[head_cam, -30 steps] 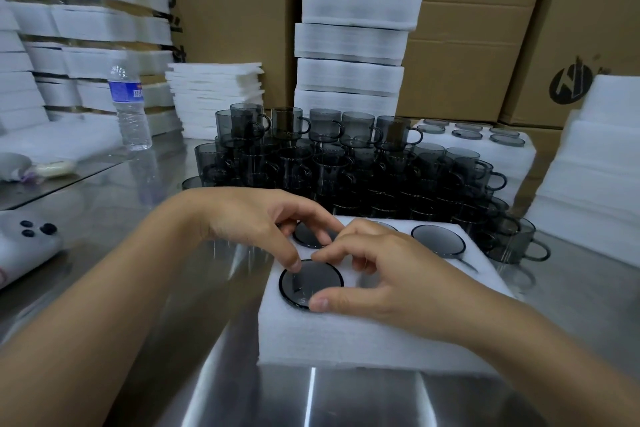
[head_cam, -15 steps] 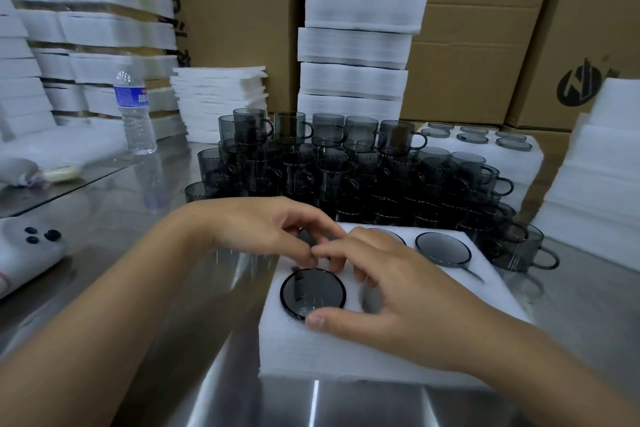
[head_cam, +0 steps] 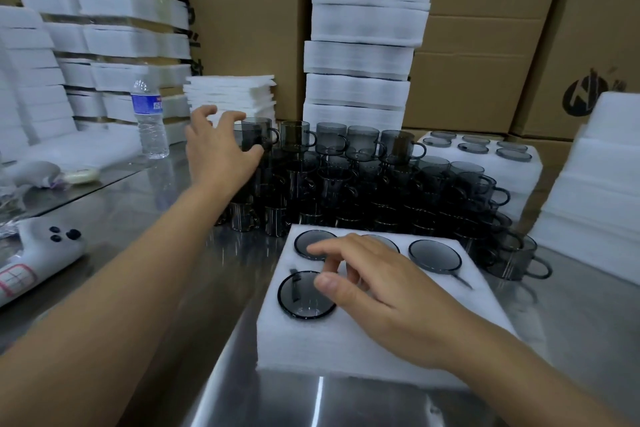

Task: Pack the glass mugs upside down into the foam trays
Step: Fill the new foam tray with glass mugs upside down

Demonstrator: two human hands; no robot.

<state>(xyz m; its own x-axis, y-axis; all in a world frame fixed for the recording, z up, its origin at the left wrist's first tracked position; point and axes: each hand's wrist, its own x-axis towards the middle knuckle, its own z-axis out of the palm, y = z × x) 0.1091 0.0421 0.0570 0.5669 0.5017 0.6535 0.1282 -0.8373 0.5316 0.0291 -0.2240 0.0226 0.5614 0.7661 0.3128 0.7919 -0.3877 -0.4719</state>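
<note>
A white foam tray (head_cam: 346,347) lies on the steel table with smoky glass mugs set upside down in its holes. One mug base (head_cam: 301,298) shows at the front left, another mug base (head_cam: 434,255) at the back right. My right hand (head_cam: 374,291) hovers over the tray's middle with relaxed fingers, holding nothing. Behind the tray stands a stacked pile of upright grey glass mugs (head_cam: 346,177). My left hand (head_cam: 218,146) is stretched out with spread fingers at the pile's top left mug (head_cam: 258,132), the thumb beside its wall.
A second foam tray (head_cam: 512,177), filled with upturned mugs, sits at the back right. A water bottle (head_cam: 149,118) stands at the left, a white device (head_cam: 41,250) lies at the near left. Stacks of foam (head_cam: 363,45) and cardboard boxes line the back.
My left hand left the tray and reached up and away to the top left of the mug pile. My right hand lifted its fingers off the front left mug base.
</note>
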